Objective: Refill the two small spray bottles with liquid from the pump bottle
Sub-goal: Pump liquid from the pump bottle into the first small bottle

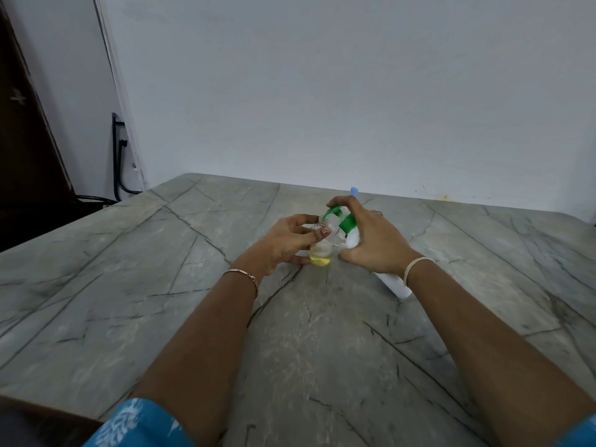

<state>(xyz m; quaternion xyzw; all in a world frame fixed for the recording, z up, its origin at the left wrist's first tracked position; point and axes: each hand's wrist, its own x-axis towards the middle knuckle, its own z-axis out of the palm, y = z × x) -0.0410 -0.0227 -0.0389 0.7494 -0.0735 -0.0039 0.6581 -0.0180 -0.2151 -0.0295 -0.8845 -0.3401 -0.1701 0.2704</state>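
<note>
Leaning with its long axis running from near right up to far left, the pump bottle is a smooth white plastic cylinder with its base low by the table. Its green pump head points its spout down at the open mouth of the small spray bottle. That bottle is clear and round-shouldered, stands upright on the table, and has a shallow layer of yellow liquid at the bottom. The right hand is wrapped around the pump bottle's upper body, with a finger curled over the pump head. The left hand holds the small bottle from its left side, fingertips on the neck and thumb low on the body. A blue cap shows just behind the right hand. The table is grey veined stone with a matte surface.
</note>
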